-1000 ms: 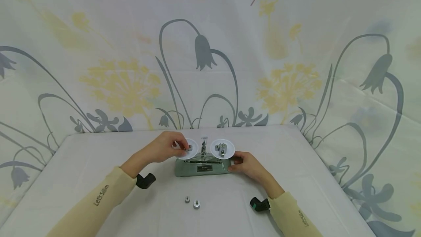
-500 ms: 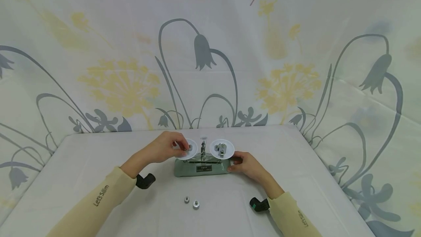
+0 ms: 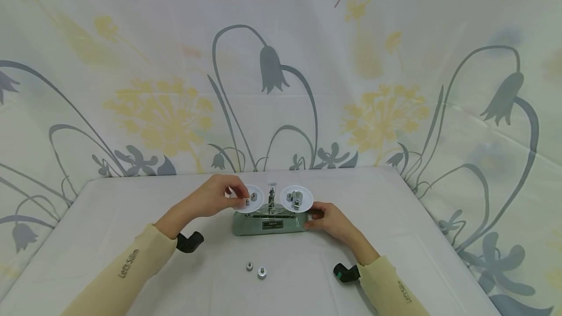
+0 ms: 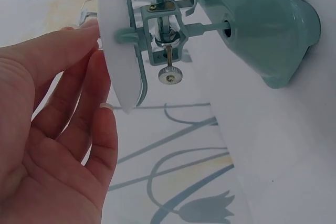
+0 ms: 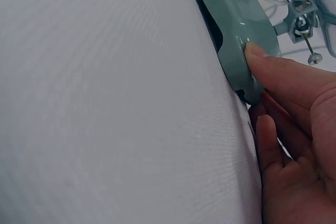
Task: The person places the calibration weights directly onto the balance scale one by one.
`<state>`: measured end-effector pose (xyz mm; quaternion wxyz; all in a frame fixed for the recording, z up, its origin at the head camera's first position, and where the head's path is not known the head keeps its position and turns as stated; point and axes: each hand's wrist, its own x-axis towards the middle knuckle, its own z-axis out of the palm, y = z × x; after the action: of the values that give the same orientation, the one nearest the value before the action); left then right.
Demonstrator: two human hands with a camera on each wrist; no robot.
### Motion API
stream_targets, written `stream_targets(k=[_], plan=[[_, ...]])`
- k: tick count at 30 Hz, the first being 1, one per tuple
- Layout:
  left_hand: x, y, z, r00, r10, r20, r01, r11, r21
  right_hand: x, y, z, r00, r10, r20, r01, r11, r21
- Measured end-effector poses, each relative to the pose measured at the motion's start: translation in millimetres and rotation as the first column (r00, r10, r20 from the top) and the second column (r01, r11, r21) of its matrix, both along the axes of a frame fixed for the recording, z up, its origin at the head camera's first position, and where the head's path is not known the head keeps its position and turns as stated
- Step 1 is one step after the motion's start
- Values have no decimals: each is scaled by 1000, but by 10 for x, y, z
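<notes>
A green balance scale with two white pans stands toward the back of the table. My left hand is at its left pan, thumb and fingertips right beside a small metal weight. A second weight sits behind that one in the same pan. In the left wrist view, my thumb and fingers overlap the pan's edge. My right hand grips the right end of the scale's base, thumb on its front and the other fingers behind. The right pan carries several metal weights.
Two loose weights, a smaller one and a larger one, stand on the white-covered table in front of the scale. Behind the table hangs a flower-patterned cloth. An adjusting knob hangs below the left pan's mount.
My left hand has drawn back slightly to the left, and the small front weight in the left pan now shows beside the fingertips. My right hand keeps its place on the base.
</notes>
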<state>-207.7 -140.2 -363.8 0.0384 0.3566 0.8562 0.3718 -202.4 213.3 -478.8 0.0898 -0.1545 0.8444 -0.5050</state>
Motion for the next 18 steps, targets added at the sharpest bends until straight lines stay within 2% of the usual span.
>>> stream_targets(k=[8, 13, 18], plan=[[20, -177, -29, 998, 61, -15, -61, 998, 25, -12, 5, -14, 1000, -5, -1, 5, 1000, -7], [104, -315, -52, 994, 109, 6, -109, 994, 31, -5, -7, -9, 1000, -11, -6, 12, 1000, 20], [194, -469, -112, 988, 147, 38, -149, 988, 31, -19, -1, -25, 1000, -11, 8, 11, 1000, 4]])
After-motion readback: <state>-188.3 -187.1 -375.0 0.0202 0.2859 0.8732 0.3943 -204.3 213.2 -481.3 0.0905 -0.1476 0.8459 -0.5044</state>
